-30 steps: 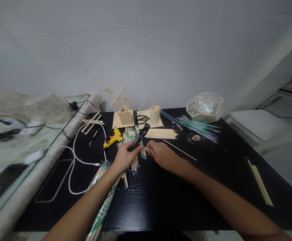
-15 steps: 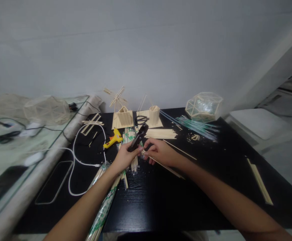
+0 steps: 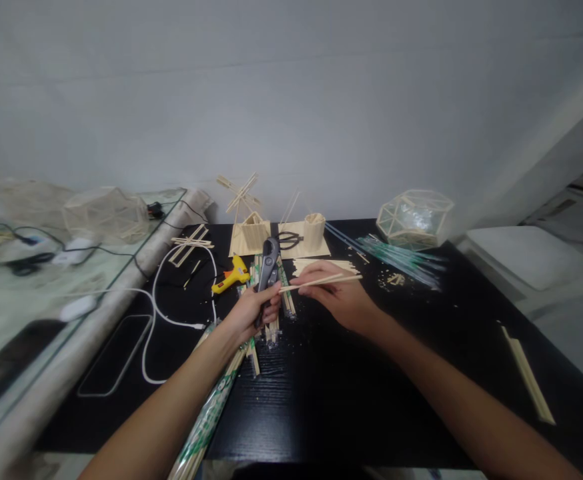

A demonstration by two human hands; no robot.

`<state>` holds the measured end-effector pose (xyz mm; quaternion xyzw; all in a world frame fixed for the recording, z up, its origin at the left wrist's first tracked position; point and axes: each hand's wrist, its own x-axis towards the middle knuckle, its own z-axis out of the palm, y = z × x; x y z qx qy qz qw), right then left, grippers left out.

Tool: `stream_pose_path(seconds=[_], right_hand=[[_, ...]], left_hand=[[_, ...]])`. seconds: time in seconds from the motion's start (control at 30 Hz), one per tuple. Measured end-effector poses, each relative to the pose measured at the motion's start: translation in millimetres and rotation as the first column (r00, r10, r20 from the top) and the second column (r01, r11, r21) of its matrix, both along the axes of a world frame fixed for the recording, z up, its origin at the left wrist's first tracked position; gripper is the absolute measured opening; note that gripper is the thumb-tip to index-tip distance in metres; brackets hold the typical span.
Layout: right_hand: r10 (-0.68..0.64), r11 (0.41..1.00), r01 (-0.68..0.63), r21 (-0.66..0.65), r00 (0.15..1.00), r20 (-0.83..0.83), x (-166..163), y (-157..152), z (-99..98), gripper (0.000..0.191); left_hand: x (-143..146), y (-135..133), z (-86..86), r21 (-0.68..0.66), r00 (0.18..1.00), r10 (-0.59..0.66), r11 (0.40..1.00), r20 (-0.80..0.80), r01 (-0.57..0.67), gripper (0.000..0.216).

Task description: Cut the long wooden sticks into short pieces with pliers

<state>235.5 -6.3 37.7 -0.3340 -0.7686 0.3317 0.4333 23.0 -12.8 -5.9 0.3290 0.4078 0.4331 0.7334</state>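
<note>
My left hand [image 3: 256, 310] is closed round a dark grey hand cutter [image 3: 268, 261] that points up and away, its round pivot showing. The left thumb and fingertips meet the near end of a pair of thin wooden sticks [image 3: 344, 279]. These lie nearly level across the fingers of my right hand [image 3: 334, 293], which is closed on them. Beneath the left hand are packs of wrapped chopsticks [image 3: 272, 330]. Just behind the right hand lies a row of loose sticks [image 3: 304, 265], partly hidden by it.
A yellow glue gun [image 3: 231, 275] and white cable [image 3: 154, 287] lie on the left. Behind stand a stick windmill [image 3: 254, 230], scissors [image 3: 289, 240] and a round stick cup [image 3: 314, 231]. Plastic wrappers [image 3: 406, 257], a stick polyhedron [image 3: 414, 217] and a stick bundle [image 3: 529, 377] are on the right.
My right hand has lifted its stick from a slant toward me to nearly level, and two sticks now show. The cutter has turned more upright in my left hand.
</note>
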Motion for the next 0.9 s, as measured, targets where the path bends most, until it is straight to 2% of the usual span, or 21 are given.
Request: stream_pose_path(seconds=[0.1, 0.17, 0.23, 0.33, 0.4, 0.5, 0.6, 0.7, 0.9], right_hand=[[-0.018, 1.0, 0.019, 0.023, 0.999, -0.046, -3.3, -3.0, 0.6, 0.016], [-0.016, 0.998, 0.011, -0.061, 0.996, -0.087, -4.1, -5.2, 2.2, 0.017], [-0.049, 0.987, 0.031, -0.156, 0.992, -0.116, -3.1, -5.1, 2.6, 0.019], [-0.1, 0.977, 0.081, -0.197, 0.991, -0.089, 0.8, 2.8, -2.9, 0.02], [-0.102, 0.981, 0.098, -0.17, 0.995, -0.017, 3.4, 11.3, -10.8, 0.016], [-0.067, 0.986, 0.081, -0.147, 0.993, 0.1, 4.2, 22.2, -24.5, 0.012], [-0.017, 0.986, 0.04, -0.16, 0.99, 0.141, 1.9, 26.8, -34.6, 0.01], [0.019, 0.983, 0.004, -0.185, 0.992, 0.125, 0.0, 27.5, -39.0, 0.009], [0.055, 0.989, -0.037, -0.146, 0.991, 0.124, 1.7, 28.2, -39.6, 0.009]], left_hand=[[5.3, -3.0, -2.5, -0.057, 0.997, -0.065, 0.996, 0.047, 0.068, 0.042], [9.9, -4.8, -6.3, -0.071, 0.994, -0.103, 0.992, 0.039, 0.106, 0.039], [13.3, -5.1, -10.7, -0.043, 0.996, -0.087, 0.995, -0.035, 0.086, 0.039], [12.5, -1.9, -13.8, 0.094, 0.968, 0.051, 0.995, -0.245, -0.028, 0.044], [7.8, 1.4, -10.7, 0.219, 0.907, 0.162, 0.972, -0.39, -0.08, 0.046], [-0.3, 4.8, 1.8, 0.442, 0.769, 0.325, 0.895, -0.55, -0.062, 0.043], [-2.4, 3.6, 17.7, 0.585, 0.691, 0.441, 0.81, -0.574, -0.031, 0.033], [2.8, -1.1, 31.4, 0.655, 0.716, 0.455, 0.755, -0.53, 0.005, 0.026], [18.5, -0.6, 47.7, 0.661, 0.773, 0.436, 0.75, -0.461, -0.028, 0.027]])
